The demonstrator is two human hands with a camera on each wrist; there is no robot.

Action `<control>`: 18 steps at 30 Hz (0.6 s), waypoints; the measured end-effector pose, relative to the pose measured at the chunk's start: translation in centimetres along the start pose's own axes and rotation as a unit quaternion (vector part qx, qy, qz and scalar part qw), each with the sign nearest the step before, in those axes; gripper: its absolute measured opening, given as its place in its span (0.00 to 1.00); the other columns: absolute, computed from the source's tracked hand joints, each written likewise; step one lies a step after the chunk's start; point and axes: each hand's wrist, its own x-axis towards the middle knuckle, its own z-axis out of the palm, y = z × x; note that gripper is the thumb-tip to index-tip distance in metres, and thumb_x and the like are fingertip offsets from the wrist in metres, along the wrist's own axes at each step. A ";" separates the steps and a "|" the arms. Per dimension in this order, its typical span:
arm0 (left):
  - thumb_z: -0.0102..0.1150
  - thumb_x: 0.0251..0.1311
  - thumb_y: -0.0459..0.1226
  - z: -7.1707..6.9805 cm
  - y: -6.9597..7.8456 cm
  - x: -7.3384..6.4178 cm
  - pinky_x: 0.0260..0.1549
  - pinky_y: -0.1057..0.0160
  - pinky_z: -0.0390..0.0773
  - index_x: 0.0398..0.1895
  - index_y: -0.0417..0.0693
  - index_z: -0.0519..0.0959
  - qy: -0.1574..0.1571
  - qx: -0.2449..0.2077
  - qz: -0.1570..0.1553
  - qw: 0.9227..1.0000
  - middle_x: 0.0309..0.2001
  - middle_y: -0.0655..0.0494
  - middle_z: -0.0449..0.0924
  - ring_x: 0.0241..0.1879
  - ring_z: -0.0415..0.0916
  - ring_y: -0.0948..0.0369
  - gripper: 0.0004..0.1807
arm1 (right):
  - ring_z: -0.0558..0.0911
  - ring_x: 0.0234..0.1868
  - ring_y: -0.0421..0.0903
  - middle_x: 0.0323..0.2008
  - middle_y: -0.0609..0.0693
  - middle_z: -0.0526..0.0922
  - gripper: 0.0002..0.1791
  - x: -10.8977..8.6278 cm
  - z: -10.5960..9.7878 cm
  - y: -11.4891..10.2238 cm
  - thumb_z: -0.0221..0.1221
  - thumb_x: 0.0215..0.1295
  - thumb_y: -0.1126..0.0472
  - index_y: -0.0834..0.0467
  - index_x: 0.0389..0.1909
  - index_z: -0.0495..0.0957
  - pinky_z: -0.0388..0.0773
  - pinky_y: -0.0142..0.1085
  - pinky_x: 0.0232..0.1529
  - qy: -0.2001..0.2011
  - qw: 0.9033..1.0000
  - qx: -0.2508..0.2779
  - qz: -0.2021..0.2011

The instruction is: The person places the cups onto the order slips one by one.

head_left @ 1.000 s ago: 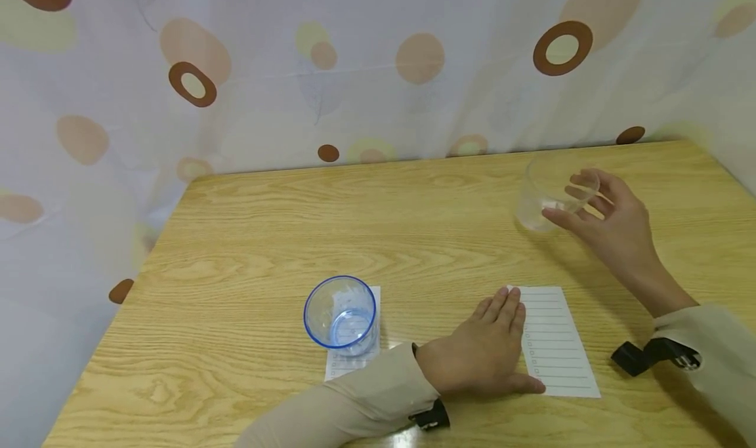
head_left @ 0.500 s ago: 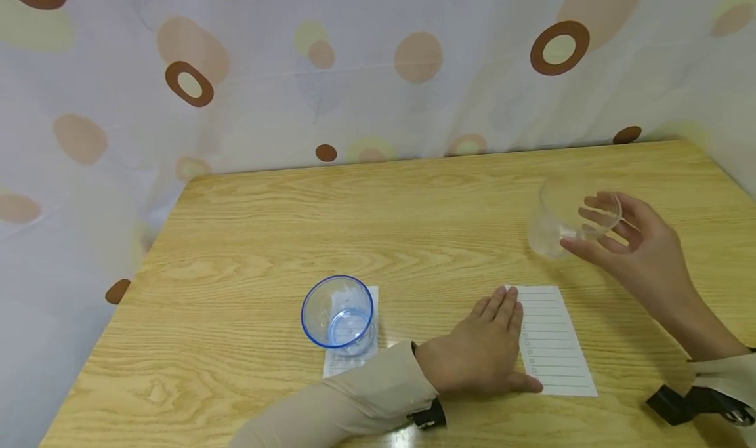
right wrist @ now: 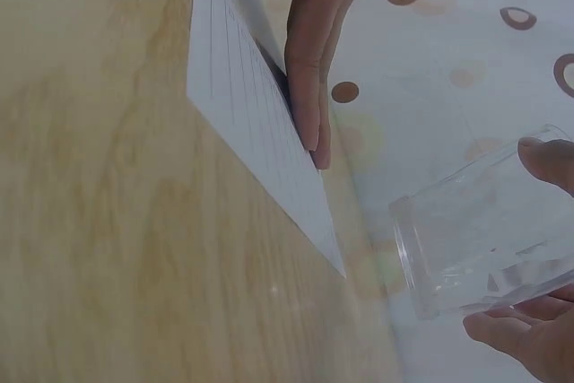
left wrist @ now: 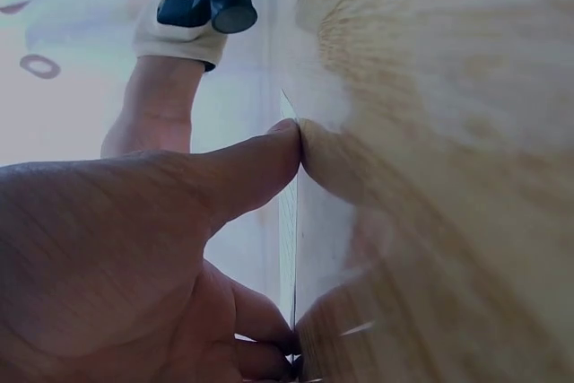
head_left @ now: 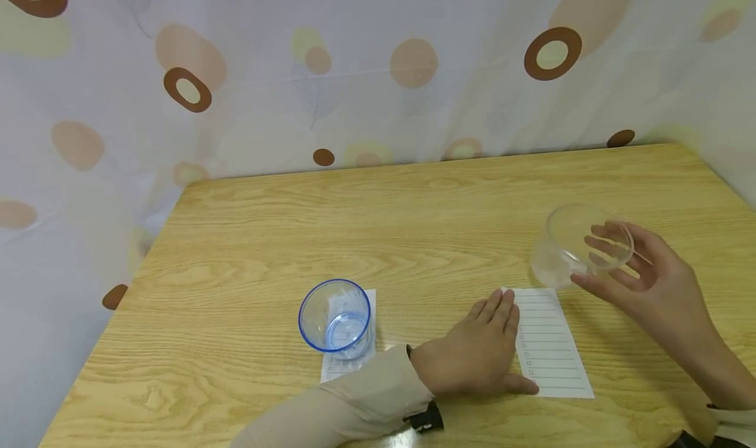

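Observation:
A clear cup [head_left: 555, 258] is tilted in the grip of my right hand [head_left: 655, 284], thumb on the near side and fingers round the far side. It hangs above the table just beyond a lined white paper [head_left: 555, 343]; the right wrist view also shows the cup [right wrist: 484, 230] off the wood. With fingers straight, my left hand [head_left: 475, 353] rests on that paper's left edge. In the left wrist view, the thumb [left wrist: 260, 163] touches down at the sheet's edge. Further left, a blue-rimmed clear cup [head_left: 335, 317] stands upright on a second lined paper [head_left: 348, 367].
The wooden table [head_left: 266, 238] reaches back to a hanging cloth [head_left: 354, 74] printed with ovals. My left sleeve [head_left: 348, 402] crosses in front of the second paper and covers part of it. Black straps sit at both cuffs.
My right hand has brought the clear cup nearer and slightly to the right, toward the lined paper's far edge. The left hand and the blue-rimmed cup have stayed in place.

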 end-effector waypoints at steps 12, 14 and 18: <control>0.33 0.58 0.72 0.0 -0.1 0.0 0.71 0.63 0.41 0.77 0.46 0.40 0.001 0.000 0.005 1.000 0.77 0.50 0.29 0.75 0.26 0.57 0.55 | 0.72 0.59 0.28 0.62 0.47 0.70 0.41 -1.8 0.2 -0.1 0.68 0.51 0.77 0.59 0.67 0.63 0.68 0.16 0.51 -0.009 1.000 -0.011 -0.008; 0.33 0.58 0.72 0.0 -0.1 0.0 0.71 0.63 0.41 0.77 0.46 0.40 0.001 -0.001 0.004 1.000 0.77 0.51 0.29 0.75 0.26 0.57 0.55 | 0.72 0.59 0.28 0.62 0.48 0.70 0.41 -2.1 0.2 -0.2 0.68 0.50 0.78 0.60 0.66 0.63 0.67 0.15 0.51 -0.011 1.000 -0.012 -0.012; 0.34 0.58 0.72 0.0 0.0 0.0 0.71 0.63 0.41 0.77 0.46 0.40 0.003 -0.005 0.001 1.000 0.77 0.51 0.30 0.75 0.26 0.57 0.55 | 0.72 0.59 0.29 0.62 0.49 0.70 0.42 -2.8 0.3 -0.2 0.68 0.49 0.78 0.60 0.66 0.64 0.67 0.15 0.51 -0.011 1.000 -0.014 -0.015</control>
